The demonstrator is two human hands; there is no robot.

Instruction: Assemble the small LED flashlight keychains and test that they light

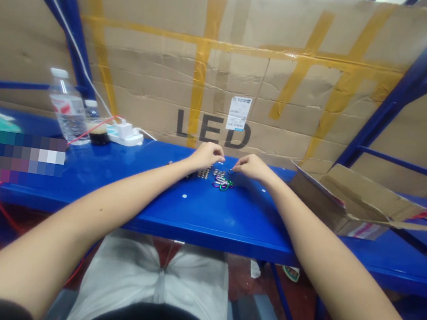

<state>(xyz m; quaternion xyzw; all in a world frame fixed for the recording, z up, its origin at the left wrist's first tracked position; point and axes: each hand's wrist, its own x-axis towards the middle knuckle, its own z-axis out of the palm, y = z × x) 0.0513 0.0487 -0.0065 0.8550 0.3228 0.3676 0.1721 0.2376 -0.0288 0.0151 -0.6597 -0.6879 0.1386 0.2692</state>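
Flanking ring pile [217,177] on table [190,215]: left hand [208,155], right hand [251,166] equally near; fingertips pinched, contents unclear.

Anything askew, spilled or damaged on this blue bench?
Nothing spilled. The cardboard box at the right lies with its flaps splayed and creased, and the cardboard wall behind is patched with yellow tape. Left hand and right hand rest at a cluster of metal rings and coloured clips.

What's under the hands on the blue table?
Small silver rings by the left hand, purple and green clips by the right hand, all on the table. Whatever the hands pinch is hidden.
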